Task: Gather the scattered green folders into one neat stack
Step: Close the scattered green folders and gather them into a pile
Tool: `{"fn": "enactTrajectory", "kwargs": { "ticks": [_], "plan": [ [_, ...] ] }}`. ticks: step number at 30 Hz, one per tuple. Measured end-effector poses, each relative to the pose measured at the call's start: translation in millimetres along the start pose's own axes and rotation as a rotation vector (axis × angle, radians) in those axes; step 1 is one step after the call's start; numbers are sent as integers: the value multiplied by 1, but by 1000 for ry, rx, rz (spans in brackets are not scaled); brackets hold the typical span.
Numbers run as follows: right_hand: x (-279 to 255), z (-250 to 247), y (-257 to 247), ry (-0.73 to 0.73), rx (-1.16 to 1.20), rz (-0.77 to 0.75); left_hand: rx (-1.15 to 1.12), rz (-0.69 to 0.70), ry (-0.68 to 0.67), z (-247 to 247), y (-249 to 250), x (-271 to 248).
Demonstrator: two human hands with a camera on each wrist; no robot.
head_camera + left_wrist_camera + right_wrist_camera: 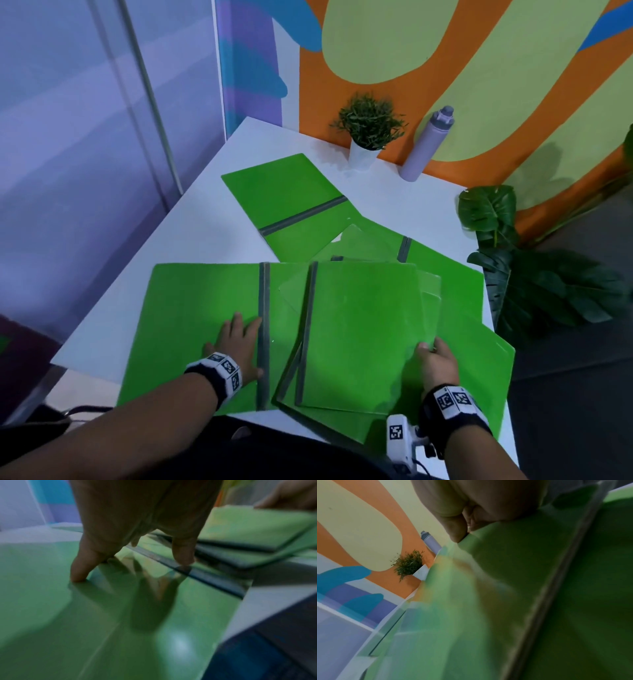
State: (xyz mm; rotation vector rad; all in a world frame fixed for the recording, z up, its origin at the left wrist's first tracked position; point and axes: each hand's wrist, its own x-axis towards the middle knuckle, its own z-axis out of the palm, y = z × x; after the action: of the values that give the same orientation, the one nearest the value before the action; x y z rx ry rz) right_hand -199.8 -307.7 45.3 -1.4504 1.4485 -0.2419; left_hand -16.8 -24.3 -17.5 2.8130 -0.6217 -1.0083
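Several green folders with grey spines lie across the white table [205, 219]. An open folder [191, 308] lies at the near left, and my left hand [239, 346] presses flat on it beside its grey spine [263, 335]; its fingertips [78, 577] touch the glossy cover. A closed folder [363, 329] sits on top at the near middle, tilted. My right hand [436, 363] grips that folder's right edge, thumb on top [455, 534]. Another open folder [284, 195] lies farther back, and more folders [462, 291] stick out on the right.
A small potted plant [368, 126] and a lilac bottle [426, 144] stand at the table's back edge against the painted wall. A large leafy plant [534, 274] stands off the right side. The rightmost folder overhangs the table's right edge.
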Motion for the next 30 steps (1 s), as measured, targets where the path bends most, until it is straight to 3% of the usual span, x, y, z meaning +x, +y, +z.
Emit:
{"fn": "enactTrajectory", "kwargs": {
  "ticks": [3,7,11,16,25,30],
  "plan": [
    [2,-5,2,43,28,26,131,-32,126,-10,-29,5],
    [4,1,6,44,15,28,131,-144,334,-33,-57,4],
    [6,13,21,18,-38,109,-80,-291,267,-36,-57,-3],
    [19,24,47,-138,-46,215,-426,-480,176,-33,-56,-18],
    [13,29,40,-133,-59,207,-703,-543,224,-49,-32,-32],
    [21,22,35,-97,-41,175,-736,-430,488,-90,-15,-38]
  ]
}}
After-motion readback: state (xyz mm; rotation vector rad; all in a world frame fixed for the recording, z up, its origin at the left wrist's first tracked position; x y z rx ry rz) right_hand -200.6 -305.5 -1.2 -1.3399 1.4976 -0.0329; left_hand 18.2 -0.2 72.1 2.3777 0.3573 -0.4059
